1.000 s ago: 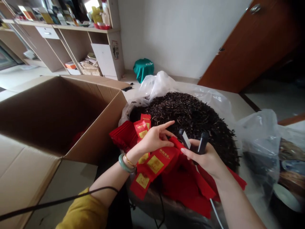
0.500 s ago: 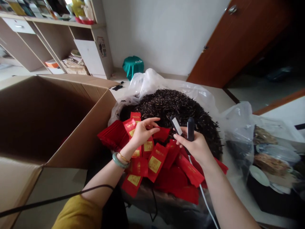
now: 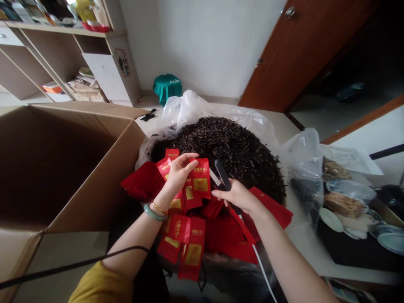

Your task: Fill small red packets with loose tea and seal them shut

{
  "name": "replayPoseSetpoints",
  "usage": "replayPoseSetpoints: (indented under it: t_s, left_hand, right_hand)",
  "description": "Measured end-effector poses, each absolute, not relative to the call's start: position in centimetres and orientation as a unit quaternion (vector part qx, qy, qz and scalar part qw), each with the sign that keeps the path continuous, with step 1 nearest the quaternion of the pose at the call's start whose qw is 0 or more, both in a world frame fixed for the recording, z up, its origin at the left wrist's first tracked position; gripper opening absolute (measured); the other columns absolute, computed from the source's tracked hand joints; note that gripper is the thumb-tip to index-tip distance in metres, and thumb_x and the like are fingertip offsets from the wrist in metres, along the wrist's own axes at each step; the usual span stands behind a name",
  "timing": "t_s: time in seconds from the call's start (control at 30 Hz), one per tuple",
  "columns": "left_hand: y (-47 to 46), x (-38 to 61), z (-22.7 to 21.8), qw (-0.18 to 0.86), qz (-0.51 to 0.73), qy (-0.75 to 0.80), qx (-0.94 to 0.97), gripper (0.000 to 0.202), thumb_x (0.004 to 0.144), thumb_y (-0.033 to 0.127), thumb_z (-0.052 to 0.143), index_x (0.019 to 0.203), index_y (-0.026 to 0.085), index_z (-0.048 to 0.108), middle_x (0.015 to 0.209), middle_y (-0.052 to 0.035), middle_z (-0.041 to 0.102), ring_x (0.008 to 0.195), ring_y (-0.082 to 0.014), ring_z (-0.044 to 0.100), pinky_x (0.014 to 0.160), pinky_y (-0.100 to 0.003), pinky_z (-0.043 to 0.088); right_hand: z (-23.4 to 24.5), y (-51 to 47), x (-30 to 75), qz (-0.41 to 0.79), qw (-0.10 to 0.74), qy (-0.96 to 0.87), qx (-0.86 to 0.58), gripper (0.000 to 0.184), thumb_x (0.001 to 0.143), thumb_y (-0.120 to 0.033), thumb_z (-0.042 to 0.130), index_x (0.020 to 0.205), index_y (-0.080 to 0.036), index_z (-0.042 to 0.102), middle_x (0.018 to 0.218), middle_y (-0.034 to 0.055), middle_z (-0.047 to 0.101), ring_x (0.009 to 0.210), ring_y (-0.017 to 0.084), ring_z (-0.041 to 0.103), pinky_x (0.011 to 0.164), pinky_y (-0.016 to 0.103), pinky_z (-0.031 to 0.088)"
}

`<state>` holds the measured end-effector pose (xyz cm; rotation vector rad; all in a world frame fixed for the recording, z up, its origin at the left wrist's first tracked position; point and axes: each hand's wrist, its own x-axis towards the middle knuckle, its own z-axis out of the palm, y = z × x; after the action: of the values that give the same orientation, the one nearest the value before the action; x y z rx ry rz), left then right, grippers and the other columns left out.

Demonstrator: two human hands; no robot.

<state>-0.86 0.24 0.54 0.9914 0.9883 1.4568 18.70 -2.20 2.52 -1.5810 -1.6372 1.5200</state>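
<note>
My left hand (image 3: 177,174) pinches the upper left of a red printed packet (image 3: 201,180) with a gold square, held upright over other packets. A jade-green bangle (image 3: 154,212) and a gold one circle that wrist. In my right hand (image 3: 239,196) is a black hair-straightener-shaped sealer (image 3: 223,175) with pale inner plates and a white cord. Its two arms stand slightly apart, right beside the packet's right edge; I cannot tell whether they touch. More red packets (image 3: 191,252) lie below both hands, and a fanned stack (image 3: 143,181) rests at the left.
Behind the packets, dark loose tea leaves (image 3: 233,143) heap in a clear plastic bag (image 3: 181,109). A large open cardboard box (image 3: 94,185) stands left. Dishes and a clear-lidded container (image 3: 350,191) sit at right. A green-covered bin (image 3: 167,88) stands by the wall, near a brown door (image 3: 303,54).
The red packet now stands upright in my left hand, its printed face showing. The sealer has come closer to it, its arms less far apart. Loose packets have shifted, and the view has moved slightly.
</note>
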Motion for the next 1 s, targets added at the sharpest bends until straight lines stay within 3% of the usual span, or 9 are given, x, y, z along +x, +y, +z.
replayPoseSetpoints:
  t_s: [0.07, 0.17, 0.27, 0.4, 0.5, 0.57, 0.67, 0.83, 1.0]
  left_hand:
    - [0.4, -0.7, 0.2, 0.522, 0.623, 0.420, 0.404, 0.030, 0.068, 0.033, 0.074, 0.094, 0.019, 0.068, 0.074, 0.0011, 0.065, 0.059, -0.0094, 0.056, 0.057, -0.021, 0.047]
    - [0.6, -0.6, 0.0, 0.505, 0.647, 0.422, 0.385, 0.030, 0.069, 0.031, 0.072, 0.096, 0.020, 0.067, 0.074, 0.0018, 0.064, 0.061, -0.0096, 0.057, 0.060, -0.021, 0.048]
    - [0.8, -0.8, 0.1, 0.485, 0.672, 0.417, 0.372, 0.028, 0.069, 0.028, 0.072, 0.096, 0.020, 0.067, 0.073, 0.0027, 0.061, 0.062, -0.0084, 0.056, 0.060, -0.020, 0.047]
    - [0.9, -1.0, 0.3, 0.468, 0.687, 0.418, 0.367, 0.029, 0.068, 0.026, 0.073, 0.096, 0.019, 0.067, 0.075, 0.0020, 0.061, 0.064, -0.0082, 0.055, 0.060, -0.018, 0.046]
    - [1.0, -1.3, 0.5, 0.457, 0.699, 0.424, 0.352, 0.032, 0.068, 0.028, 0.073, 0.097, 0.019, 0.066, 0.078, 0.0014, 0.062, 0.065, -0.0089, 0.057, 0.061, -0.019, 0.047]
    - [1.1, -1.6, 0.7, 0.459, 0.706, 0.418, 0.339, 0.034, 0.067, 0.030, 0.074, 0.099, 0.020, 0.065, 0.077, 0.0020, 0.062, 0.064, -0.0091, 0.057, 0.060, -0.020, 0.048]
    - [1.2, -1.9, 0.9, 0.459, 0.715, 0.413, 0.329, 0.037, 0.067, 0.033, 0.075, 0.100, 0.021, 0.064, 0.075, 0.0027, 0.062, 0.061, -0.0093, 0.059, 0.059, -0.021, 0.050]
    - [1.3, -2.2, 1.3, 0.459, 0.716, 0.409, 0.330, 0.039, 0.066, 0.033, 0.076, 0.101, 0.022, 0.064, 0.071, 0.0039, 0.062, 0.059, -0.0089, 0.059, 0.058, -0.020, 0.050]
    - [0.2, -3.5, 3.6, 0.550, 0.660, 0.364, 0.361, 0.044, 0.056, 0.034, 0.085, 0.094, 0.021, 0.067, 0.068, 0.0031, 0.063, 0.057, -0.0111, 0.063, 0.053, -0.021, 0.051]
  right_hand:
    - [2.1, -2.2, 18.9, 0.509, 0.204, -0.611, -0.571, 0.022, 0.067, -0.032, 0.070, 0.078, -0.018, 0.057, 0.061, -0.0018, 0.063, 0.044, 0.012, 0.053, 0.042, 0.024, 0.043]
    - [1.0, -1.7, 19.6, 0.362, 0.201, -0.679, -0.606, 0.035, 0.069, -0.025, 0.070, 0.102, -0.017, 0.060, 0.088, 0.0058, 0.070, 0.076, 0.021, 0.067, 0.068, 0.032, 0.053]
    - [0.0, -1.2, 20.3, 0.219, 0.153, -0.730, -0.629, 0.046, 0.075, -0.022, 0.067, 0.119, -0.014, 0.055, 0.109, 0.0146, 0.067, 0.103, 0.029, 0.064, 0.087, 0.039, 0.049]
    - [0.9, -1.8, 20.5, 0.106, 0.078, -0.759, -0.638, 0.051, 0.083, -0.026, 0.061, 0.128, -0.004, 0.050, 0.111, 0.0246, 0.062, 0.107, 0.037, 0.060, 0.086, 0.047, 0.049]
    - [2.2, -4.0, 19.0, 0.059, 0.135, -0.771, -0.619, 0.039, 0.083, -0.025, 0.060, 0.119, -0.009, 0.057, 0.109, 0.0220, 0.061, 0.104, 0.037, 0.059, 0.087, 0.049, 0.048]
    - [2.3, -6.4, 17.0, 0.151, 0.194, -0.787, -0.566, 0.022, 0.086, -0.032, 0.058, 0.103, -0.019, 0.062, 0.099, 0.0138, 0.065, 0.095, 0.031, 0.064, 0.083, 0.044, 0.052]
    - [1.0, -10.3, 13.4, 0.300, 0.168, -0.786, -0.513, 0.039, 0.074, -0.045, 0.072, 0.105, -0.025, 0.060, 0.096, 0.0109, 0.070, 0.090, 0.032, 0.067, 0.073, 0.042, 0.057]
    - [-0.5, -11.5, 11.1, 0.420, 0.175, -0.724, -0.519, 0.035, 0.066, -0.018, 0.074, 0.098, -0.025, 0.061, 0.083, 0.0057, 0.072, 0.077, 0.029, 0.069, 0.067, 0.038, 0.056]
    - [1.8, -7.0, 14.6, 0.518, 0.248, -0.609, -0.548, 0.011, 0.072, -0.025, 0.065, 0.082, -0.021, 0.067, 0.082, 0.0048, 0.074, 0.077, 0.024, 0.069, 0.069, 0.034, 0.055]
